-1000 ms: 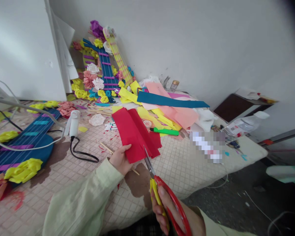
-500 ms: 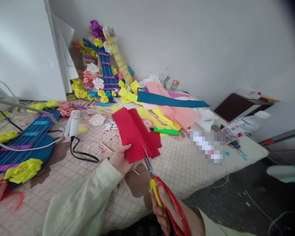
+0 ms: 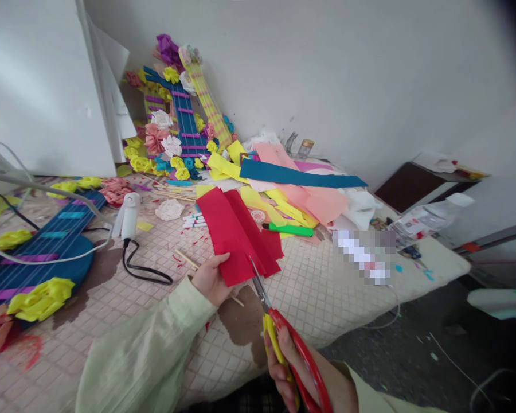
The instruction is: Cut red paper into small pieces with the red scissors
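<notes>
Grid-patterned tabletop [image 3: 301, 304] w/ grey wall [image 3: 327, 74] at rear. Head view: red paper [image 3: 226, 235] = ref. pt., mid-table. L hand [image 3: 210, 282] pinches near edge of paper, thumb on top. R hand [image 3: 301, 367], on wearer's side of paper, grips scissors [image 3: 264, 304]; blade tips at paper's near portion. Markers [image 3: 193, 221] just L of paper; green tool [image 3: 290, 230] just R; blue strip [image 3: 303, 175] behind. Chg. vs 0.5 s ago: none obvious; cut appears paused
</notes>
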Tool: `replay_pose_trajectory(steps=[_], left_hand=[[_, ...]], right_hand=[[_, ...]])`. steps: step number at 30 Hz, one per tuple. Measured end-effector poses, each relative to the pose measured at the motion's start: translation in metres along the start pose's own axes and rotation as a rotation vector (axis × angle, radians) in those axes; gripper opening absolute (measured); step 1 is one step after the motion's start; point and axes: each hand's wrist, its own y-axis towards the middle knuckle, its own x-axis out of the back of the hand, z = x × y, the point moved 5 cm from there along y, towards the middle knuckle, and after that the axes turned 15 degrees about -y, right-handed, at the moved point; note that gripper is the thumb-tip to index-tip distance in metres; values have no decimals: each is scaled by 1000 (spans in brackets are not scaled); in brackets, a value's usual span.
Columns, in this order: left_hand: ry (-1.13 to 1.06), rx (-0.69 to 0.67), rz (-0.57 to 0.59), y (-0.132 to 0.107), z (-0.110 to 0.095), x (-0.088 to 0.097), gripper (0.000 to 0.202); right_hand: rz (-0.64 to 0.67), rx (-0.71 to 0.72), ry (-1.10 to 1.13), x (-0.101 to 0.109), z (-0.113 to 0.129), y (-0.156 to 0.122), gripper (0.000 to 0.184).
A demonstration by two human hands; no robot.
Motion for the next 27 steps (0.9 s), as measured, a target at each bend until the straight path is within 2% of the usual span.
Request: replay_pose_trajectory(steps=[6, 18, 27], left_hand=[[-34, 21, 60, 4, 1, 2, 47], [-50, -15, 17, 3, 0, 1, 47], [-55, 10, 71, 7, -1, 5, 49]], right_hand=[[-7, 1, -47, 1, -4, 6, 71], [-42, -29, -62, -1, -3, 3, 75], [-70, -18, -78, -1, -3, 1, 75]])
